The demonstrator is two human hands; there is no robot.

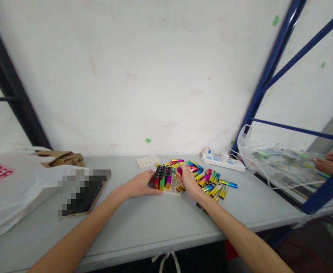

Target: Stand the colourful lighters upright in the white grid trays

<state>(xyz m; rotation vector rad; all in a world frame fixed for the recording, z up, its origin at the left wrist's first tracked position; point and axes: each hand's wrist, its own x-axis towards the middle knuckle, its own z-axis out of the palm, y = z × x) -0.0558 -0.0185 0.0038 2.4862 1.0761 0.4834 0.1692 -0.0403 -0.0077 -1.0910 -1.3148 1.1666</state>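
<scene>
Two hands met over one pale holed tray (pixel 174 190), and the bare holes lay on its right side, so the right hand (pixel 186 176) was much the nearer to them. The left hand (pixel 143 184) curved widely about the tray's left edge, thumb along the near side and fingers toward the far side; whether it gripped or only braced, I could not tell. Between the hands, dark-topped upright tubes (pixel 162 179) filled the tray's left part, their long axes vertical. The right hand was narrowed, fingers curled around a magenta tube (pixel 179 171) just above or beside the bare holes; its lower end was too hidden to tell whether it touched the tray, or quite how it leaned. To the right of that hand, and partly beyond it, loose shiny tubes (pixel 204 179) lay flat on the grey table (pixel 155 223), their long axes pointing in many directions, all well apart from the left hand. Beyond the upright tubes, a second holed tray (pixel 148 162) lay toward the wall, out of either hand's touch
</scene>
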